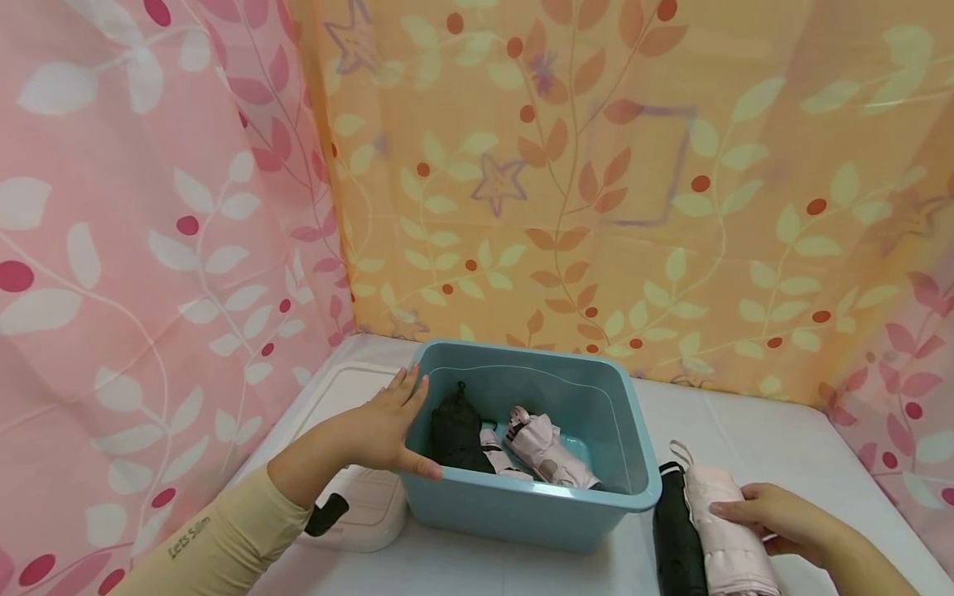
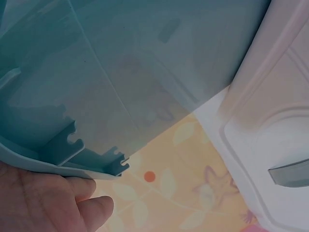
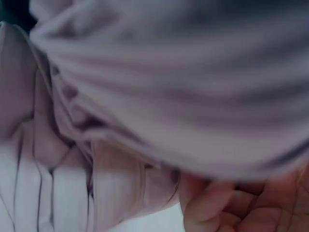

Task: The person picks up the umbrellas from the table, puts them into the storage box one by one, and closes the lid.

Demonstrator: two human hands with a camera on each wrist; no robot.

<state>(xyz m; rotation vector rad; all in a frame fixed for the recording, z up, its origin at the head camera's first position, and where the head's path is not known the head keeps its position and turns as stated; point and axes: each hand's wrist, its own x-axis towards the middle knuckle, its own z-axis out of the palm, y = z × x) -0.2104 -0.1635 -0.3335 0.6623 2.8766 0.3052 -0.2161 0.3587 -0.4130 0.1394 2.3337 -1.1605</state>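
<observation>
Right hand (image 1: 775, 517) is gripping a pale pink folded fabric umbrella (image 1: 726, 530) lying on the white table (image 1: 782, 439) just right of the teal plastic bin (image 1: 522, 505), its long axis running away from the person, strap end pointing toward the far curtain. Left hand (image 1: 387, 426) is resting flat-fingered against the bin's left rim.

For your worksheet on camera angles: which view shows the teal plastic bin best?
The head view: the whole teal plastic bin shows, umbrellas inside. The left wrist view shows only its outer wall and rim underside. The right wrist view shows none of it.
</observation>
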